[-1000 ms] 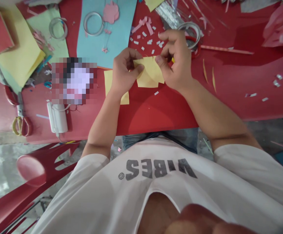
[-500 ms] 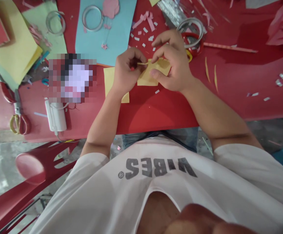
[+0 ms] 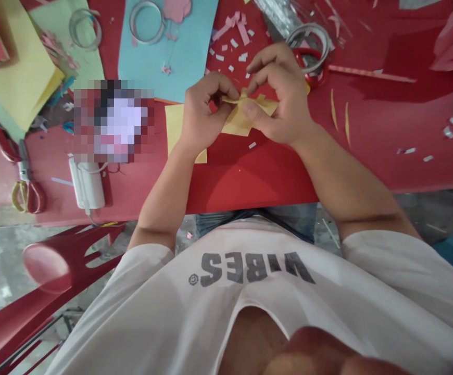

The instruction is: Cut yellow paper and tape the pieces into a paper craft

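Observation:
Both hands pinch one small piece of yellow paper (image 3: 237,121) just above the red table (image 3: 367,151). My left hand (image 3: 202,115) grips its left edge with thumb and curled fingers. My right hand (image 3: 281,99) pinches the top right part, thumb pressed along the fold. The paper is creased and partly folded between the fingers. A second yellow sheet (image 3: 174,125) lies flat on the table under my left wrist.
A light blue sheet (image 3: 172,52) with a tape ring (image 3: 145,21) lies behind the hands. Tape rolls (image 3: 308,39) and red scissor handles sit near the right hand. Scissors (image 3: 23,177), a white charger (image 3: 86,182) and stacked coloured papers (image 3: 19,73) are at the left. Paper scraps litter the table.
The yellow paper has been folded smaller and raised between both hands; my right thumb has moved down onto the fold, and the hands have drawn closer together.

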`<state>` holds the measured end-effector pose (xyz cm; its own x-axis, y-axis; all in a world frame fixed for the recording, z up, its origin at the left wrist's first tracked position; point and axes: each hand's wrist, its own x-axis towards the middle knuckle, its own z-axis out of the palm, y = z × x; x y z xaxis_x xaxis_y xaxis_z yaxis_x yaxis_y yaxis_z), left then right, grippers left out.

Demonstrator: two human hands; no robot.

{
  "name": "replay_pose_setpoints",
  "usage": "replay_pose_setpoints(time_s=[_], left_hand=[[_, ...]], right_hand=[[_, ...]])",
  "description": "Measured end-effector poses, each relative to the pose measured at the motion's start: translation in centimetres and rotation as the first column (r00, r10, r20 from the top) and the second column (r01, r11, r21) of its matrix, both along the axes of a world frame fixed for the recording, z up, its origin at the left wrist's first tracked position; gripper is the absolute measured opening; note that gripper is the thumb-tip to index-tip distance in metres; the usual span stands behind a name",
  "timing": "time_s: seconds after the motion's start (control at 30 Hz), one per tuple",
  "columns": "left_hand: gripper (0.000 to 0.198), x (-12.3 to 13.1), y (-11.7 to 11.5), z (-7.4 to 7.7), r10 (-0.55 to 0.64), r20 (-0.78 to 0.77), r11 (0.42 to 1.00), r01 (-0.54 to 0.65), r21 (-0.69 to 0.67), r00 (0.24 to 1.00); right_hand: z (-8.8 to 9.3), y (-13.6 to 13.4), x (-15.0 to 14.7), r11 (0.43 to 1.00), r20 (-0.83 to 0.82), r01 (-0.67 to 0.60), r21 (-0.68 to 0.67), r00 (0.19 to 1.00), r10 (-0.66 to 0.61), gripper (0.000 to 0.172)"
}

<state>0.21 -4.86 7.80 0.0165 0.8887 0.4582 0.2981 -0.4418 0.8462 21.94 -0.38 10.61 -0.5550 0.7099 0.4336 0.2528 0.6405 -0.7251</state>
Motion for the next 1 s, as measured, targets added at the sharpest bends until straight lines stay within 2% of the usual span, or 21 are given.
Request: replay_pose_setpoints(time_s=[0.2,0.37,0.5,0.67,0.8,1.0], left_hand=[[0.012,0.0,0.2,-0.6,0.019,0.054,0.999,-0.021,0.024,0.998],[0.012,0.1,0.2,-1.0,-0.005,0.061,0.999,0.001,0.053,0.998],[0.009,0.6,-0.2,-0.4,0.04,0.061,0.995,-0.045,0.085,0.997],[0.026,1.3,-1.0,1.1,0.07,0.072,0.995,-0.074,0.063,0.995],[0.027,1.5,-1.5,1.8,0.108,0.058,0.992,-0.112,0.064,0.992],[0.026,1.8,-1.7,1.9,0.14,0.036,0.987,-0.142,0.074,0.989]], right_hand=[[0.0,-0.2,0.1,1.0,0.061,0.015,-0.01,0.998,-0.015,0.028],[-0.8,0.1,-0.2,0.996,-0.073,-0.04,0.074,0.996,0.046,0.027],[-1.4,0.3,-0.5,0.992,-0.102,-0.041,0.119,0.993,0.053,0.024],[-1.0,0.0,-0.5,0.991,-0.101,-0.056,0.12,0.993,0.068,0.02],[-0.6,-0.2,-0.4,0.995,-0.028,-0.03,0.1,0.999,0.032,0.018],[-0.5,-0.5,-0.3,0.997,0.078,0.039,0.067,0.996,-0.044,0.021]])
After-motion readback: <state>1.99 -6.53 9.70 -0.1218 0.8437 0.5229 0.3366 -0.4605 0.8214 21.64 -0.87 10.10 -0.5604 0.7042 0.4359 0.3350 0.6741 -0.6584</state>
